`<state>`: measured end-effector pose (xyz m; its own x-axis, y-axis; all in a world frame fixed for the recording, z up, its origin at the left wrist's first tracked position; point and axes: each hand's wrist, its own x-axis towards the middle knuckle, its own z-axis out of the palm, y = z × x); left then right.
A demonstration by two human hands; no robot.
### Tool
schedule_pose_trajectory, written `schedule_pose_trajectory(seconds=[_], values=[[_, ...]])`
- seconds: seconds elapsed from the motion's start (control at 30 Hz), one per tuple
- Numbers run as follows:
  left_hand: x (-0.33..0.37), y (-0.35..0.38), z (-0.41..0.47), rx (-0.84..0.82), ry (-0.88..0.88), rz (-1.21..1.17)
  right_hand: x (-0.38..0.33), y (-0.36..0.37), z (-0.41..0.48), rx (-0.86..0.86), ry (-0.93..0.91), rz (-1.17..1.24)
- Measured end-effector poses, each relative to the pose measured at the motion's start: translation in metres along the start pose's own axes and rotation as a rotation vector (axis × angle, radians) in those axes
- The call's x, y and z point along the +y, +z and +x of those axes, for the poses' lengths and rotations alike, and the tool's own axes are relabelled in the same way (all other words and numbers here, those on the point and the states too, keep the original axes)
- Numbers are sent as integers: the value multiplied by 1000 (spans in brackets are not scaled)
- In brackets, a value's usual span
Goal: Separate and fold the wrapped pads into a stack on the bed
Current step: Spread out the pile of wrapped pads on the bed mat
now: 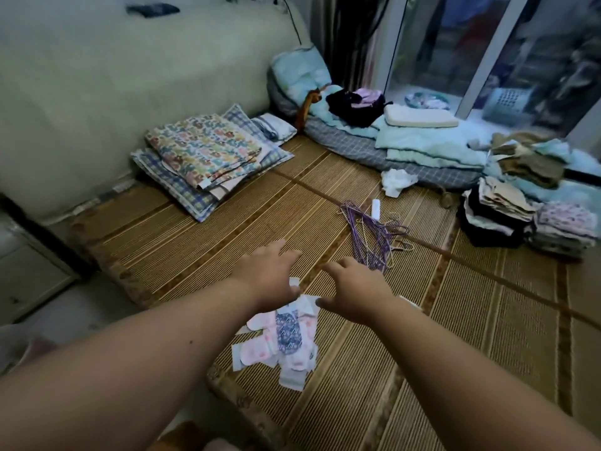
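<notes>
No writing, label, brand, number or sign can be read anywhere in the view. The wrapped pads [289, 333] on the bed [487, 320] show only printed patterns in pink and dark blue, with no letters that can be made out. The folded cloth [203, 148] near the head of the bed carries a small coloured motif print, which is too blurred to tell whether any of it is lettering.
</notes>
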<state>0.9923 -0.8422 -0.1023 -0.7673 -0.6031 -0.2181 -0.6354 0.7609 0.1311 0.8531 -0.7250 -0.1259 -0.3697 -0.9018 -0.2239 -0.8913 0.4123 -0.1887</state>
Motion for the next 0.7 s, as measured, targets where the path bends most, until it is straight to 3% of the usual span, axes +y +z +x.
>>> schedule_pose_trajectory(seconds=[0.43, 0.7], values=[[10, -19, 65, -8, 197, 66, 27, -11, 30, 75, 163, 57], [-42, 5, 133, -43, 416, 86, -6, 24, 82, 121, 373, 116]])
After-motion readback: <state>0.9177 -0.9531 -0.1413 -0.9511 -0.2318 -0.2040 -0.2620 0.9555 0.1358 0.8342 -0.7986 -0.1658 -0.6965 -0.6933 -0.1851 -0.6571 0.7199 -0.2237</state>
